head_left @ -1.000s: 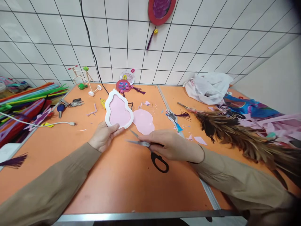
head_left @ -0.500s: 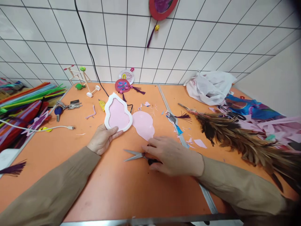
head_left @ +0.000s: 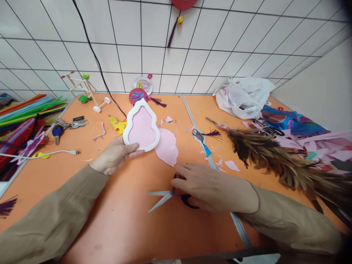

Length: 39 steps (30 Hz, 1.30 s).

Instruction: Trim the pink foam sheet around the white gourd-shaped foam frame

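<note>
My left hand (head_left: 117, 154) pinches the lower edge of a gourd-shaped white frame (head_left: 156, 137) with pink backing (head_left: 142, 126), its thumb on the front. In my right hand (head_left: 202, 187) are the black handles of a pair of scissors (head_left: 162, 195). Their blades stand apart and point left, with nothing between them. A matching pink gourd-shaped cutout (head_left: 167, 148) lies on the table just right of the frame, partly covered by it. Behind the frame, a yellow glue gun (head_left: 117, 124) is partly hidden.
Pink scraps (head_left: 232, 165) and a dark tassel (head_left: 211, 134) lie right of centre. A feather duster (head_left: 264, 157) stretches along the right, below a white plastic bag (head_left: 244, 97). At left are keys (head_left: 70, 124), a white cable (head_left: 55, 153) and coloured pipe cleaners (head_left: 24, 110).
The scissors have been lifted, and their blades have spread wider. My left hand has tilted the frame and brought it closer. The view has shifted slightly.
</note>
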Tool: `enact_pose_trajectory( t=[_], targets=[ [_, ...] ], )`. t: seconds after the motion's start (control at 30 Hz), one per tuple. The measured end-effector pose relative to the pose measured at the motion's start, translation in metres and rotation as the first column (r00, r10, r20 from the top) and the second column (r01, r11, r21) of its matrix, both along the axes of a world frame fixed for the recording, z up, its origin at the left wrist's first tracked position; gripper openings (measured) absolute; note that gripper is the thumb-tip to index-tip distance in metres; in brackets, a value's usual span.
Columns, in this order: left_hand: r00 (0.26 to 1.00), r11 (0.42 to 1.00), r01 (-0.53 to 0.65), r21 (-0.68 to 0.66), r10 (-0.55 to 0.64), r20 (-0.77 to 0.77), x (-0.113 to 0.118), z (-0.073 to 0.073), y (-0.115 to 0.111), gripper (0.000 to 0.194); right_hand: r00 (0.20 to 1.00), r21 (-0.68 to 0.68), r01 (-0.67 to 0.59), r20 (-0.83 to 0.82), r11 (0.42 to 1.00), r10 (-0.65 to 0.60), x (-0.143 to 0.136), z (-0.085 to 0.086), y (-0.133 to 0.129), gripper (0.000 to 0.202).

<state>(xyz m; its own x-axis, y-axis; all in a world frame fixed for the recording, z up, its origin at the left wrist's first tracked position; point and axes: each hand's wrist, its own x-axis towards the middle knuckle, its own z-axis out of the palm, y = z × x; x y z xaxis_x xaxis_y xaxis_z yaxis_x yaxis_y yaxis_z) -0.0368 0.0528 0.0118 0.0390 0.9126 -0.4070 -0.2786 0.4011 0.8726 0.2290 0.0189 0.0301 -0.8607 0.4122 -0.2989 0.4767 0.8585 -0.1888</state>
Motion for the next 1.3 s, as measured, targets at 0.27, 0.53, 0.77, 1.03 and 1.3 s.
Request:
enact_pose_trajectory(
  t=[0.27,0.53,0.77,1.03,1.3],
  targets=[
    [0.984,0.989,0.147,-0.019,-0.148,-0.101,-0.016,0.011,0.011,0.020,0.950,-0.199,-0.063,-0.314,0.978,-0.002,0.007,0.002,0.029,0.046],
    [0.973,0.991,0.135,-0.015,-0.135,-0.189,-0.012,0.016,0.007,0.027,0.925,0.277,0.158,-0.377,0.948,-0.044,0.017,0.003,0.040,0.038],
    [0.967,0.997,0.073,0.013,-0.068,-0.245,-0.006,0.016,0.005,0.018,0.967,0.410,0.159,-0.250,0.898,-0.058,0.018,0.006,0.034,0.036],
    [0.938,0.996,0.088,0.014,-0.079,-0.337,-0.003,0.021,0.003,0.015,0.987,0.472,0.115,-0.152,0.874,-0.047,0.014,0.003,0.031,0.037],
    [0.822,0.984,0.170,0.060,-0.108,-0.559,0.001,0.019,0.002,0.022,0.992,0.455,0.113,-0.109,0.883,-0.071,0.011,0.000,0.030,0.043]
  ],
)
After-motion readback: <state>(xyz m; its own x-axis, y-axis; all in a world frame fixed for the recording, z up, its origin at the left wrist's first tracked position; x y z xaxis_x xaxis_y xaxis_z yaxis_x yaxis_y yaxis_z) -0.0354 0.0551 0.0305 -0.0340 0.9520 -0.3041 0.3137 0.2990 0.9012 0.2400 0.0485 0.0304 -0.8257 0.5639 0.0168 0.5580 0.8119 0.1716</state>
